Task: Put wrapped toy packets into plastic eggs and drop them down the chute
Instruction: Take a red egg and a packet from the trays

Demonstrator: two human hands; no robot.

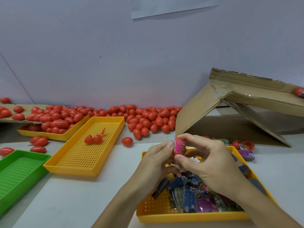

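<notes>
- The left hand (pixel 158 155) and the right hand (pixel 205 160) are brought together in front of the person, both clamped on one red egg (pixel 176 151) held above the near yellow tray (pixel 189 217).
- A pink wrapped packet (pixel 179 146) sits in the egg and protrudes from it. The egg is not closed; whether a second shell half is already in the grip cannot be told.
- The right hand's thumb and forefinger pinch the egg from above and below. The left hand's fingertips (pixel 170 144) press against the packet's left side.
- The egg's long axis appears to run roughly upright with a slight tilt, though the fingers hide most of the shell.
- Governing relation: the cardboard chute (pixel 256 89) lies up and to the right of the hands, well apart from them. Its open channel slopes down toward the right edge of the view, where one red egg (pixel 298 92) already lies in it.
- The right hand is the nearer hand to the chute. By judgement, the drop suits the right hand once the egg is closed.
- Further packets (pixel 190 198) fill the near yellow tray directly under both hands.
- Spare eggs (pixel 148 119) are heaped on the table (pixel 92 195) along the back wall, ahead and to the left, nearer the left hand.
- An opened egg (pixel 93 139) lies in the middle yellow tray (pixel 79 168).
</notes>
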